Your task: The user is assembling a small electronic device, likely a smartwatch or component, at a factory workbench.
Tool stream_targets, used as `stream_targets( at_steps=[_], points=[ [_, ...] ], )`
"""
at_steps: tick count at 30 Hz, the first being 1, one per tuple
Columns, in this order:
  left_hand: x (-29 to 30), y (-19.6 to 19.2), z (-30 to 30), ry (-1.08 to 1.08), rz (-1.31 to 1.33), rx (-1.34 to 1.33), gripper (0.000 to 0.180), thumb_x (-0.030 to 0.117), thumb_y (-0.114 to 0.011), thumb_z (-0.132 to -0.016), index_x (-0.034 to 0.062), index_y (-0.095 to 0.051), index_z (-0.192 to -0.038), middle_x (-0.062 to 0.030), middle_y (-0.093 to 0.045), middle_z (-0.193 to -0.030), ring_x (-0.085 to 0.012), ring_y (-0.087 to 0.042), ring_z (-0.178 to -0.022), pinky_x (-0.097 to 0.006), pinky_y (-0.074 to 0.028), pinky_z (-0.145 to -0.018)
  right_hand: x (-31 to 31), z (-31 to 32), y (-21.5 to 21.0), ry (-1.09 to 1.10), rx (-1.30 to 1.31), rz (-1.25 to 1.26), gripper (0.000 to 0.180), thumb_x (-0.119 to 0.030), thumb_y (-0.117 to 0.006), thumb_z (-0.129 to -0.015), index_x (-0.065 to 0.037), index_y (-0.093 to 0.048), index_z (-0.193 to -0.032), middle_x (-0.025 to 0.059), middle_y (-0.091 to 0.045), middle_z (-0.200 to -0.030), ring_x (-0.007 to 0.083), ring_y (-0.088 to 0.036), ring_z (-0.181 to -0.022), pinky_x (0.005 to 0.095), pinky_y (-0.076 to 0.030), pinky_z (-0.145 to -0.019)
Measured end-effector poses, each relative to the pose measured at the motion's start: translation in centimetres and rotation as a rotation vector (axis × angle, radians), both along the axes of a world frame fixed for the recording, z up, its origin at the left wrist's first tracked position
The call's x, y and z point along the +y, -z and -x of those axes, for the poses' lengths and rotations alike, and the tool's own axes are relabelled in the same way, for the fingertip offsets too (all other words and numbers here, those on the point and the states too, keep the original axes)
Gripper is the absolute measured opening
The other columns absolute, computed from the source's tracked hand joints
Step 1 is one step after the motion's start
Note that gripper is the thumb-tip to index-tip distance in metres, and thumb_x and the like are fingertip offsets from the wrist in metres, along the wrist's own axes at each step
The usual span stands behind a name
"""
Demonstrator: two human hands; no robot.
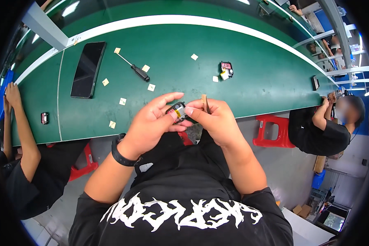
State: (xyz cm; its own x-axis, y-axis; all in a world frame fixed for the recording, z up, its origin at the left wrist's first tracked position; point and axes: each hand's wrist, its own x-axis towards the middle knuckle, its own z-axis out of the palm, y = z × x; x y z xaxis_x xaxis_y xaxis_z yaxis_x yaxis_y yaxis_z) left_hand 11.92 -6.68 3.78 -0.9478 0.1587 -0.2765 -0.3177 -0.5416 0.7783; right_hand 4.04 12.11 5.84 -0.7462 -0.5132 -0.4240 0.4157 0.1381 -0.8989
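My left hand [153, 117] is closed around a small black electronic device [177, 112], which is open and shows a silver and yellow part inside. My left thumb presses on its near side. At the device's right edge are the thumb and fingertips of my right hand [213, 119], pinched together. A slim tan and dark tool [205, 103], perhaps tweezers, sticks up from that hand; its exact kind is unclear. Both hands are just over the near edge of the green table [172, 61]. My fingers cover part of the device.
A screwdriver [140, 73] and a black phone [88, 69] lie to the left, among several small pale squares [123, 101]. Similar devices sit at the upper right [226, 70] and far left [44, 118]. People work at both sides; a red stool [270, 131] stands right.
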Motion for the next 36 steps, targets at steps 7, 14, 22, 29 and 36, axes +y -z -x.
stream_targets(
  at_steps=[7,14,22,29,36],
  points=[
    [0.4,-2.8,-2.4,0.001,0.119,0.029,0.045,0.002,-0.046,-0.102,-0.0009,-0.036,-0.145,-0.0179,-0.065,-0.116,-0.0209,-0.07,-0.091,-0.03,-0.059,-0.077,0.6,-1.7,-1.2,-0.106,0.167,-0.042,0.015,-0.014,-0.071,-0.095,0.0,-0.072,-0.091,-0.0019,-0.058,-0.073,0.0029,-0.051,-0.066,0.0233,-0.04,-0.056],
    [-0.7,-6.6,-3.9,0.051,0.297,0.33,0.045,-0.002,-0.042,-0.1,-0.0041,-0.035,-0.145,-0.0248,-0.06,-0.131,-0.0229,-0.068,-0.099,-0.032,-0.058,-0.084,0.9,-3.2,-4.4,-0.045,0.451,0.034,0.008,-0.003,-0.078,-0.082,-0.001,-0.074,-0.088,0.0003,-0.06,-0.077,0.0047,-0.052,-0.065,0.0226,-0.04,-0.057],
    [-1.1,-7.4,-4.3,0.07,0.41,0.494,0.041,-0.002,-0.045,-0.096,-0.0122,-0.05,-0.135,-0.027,-0.061,-0.131,-0.0233,-0.07,-0.103,-0.033,-0.059,-0.087,1.0,-3.3,-4.4,-0.091,0.759,0.215,0.016,0.0,-0.081,-0.078,0.0,-0.072,-0.092,0.0018,-0.061,-0.075,0.0032,-0.051,-0.057,0.0198,-0.038,-0.048],
    [-1.0,-7.0,-3.9,0.055,0.471,0.511,0.049,-0.013,-0.044,-0.091,-0.0051,-0.054,-0.139,-0.0184,-0.068,-0.114,-0.0205,-0.073,-0.092,-0.03,-0.059,-0.081,1.1,-3.3,-3.8,-0.032,0.75,0.188,0.024,0.001,-0.082,-0.079,0.0,-0.069,-0.1,0.0042,-0.063,-0.079,0.0035,-0.052,-0.058,0.019,-0.039,-0.05],
    [-0.3,-6.8,-4.4,0.008,0.235,0.264,0.05,-0.011,-0.046,-0.094,-0.0038,-0.053,-0.142,-0.0148,-0.069,-0.106,-0.0184,-0.073,-0.09,-0.026,-0.057,-0.08,1.9,-3.0,-5.0,-0.031,0.585,0.097,0.021,-0.004,-0.079,-0.084,-0.001,-0.068,-0.102,0.0042,-0.061,-0.078,0.0055,-0.051,-0.06,0.0205,-0.04,-0.053]
  ],
)
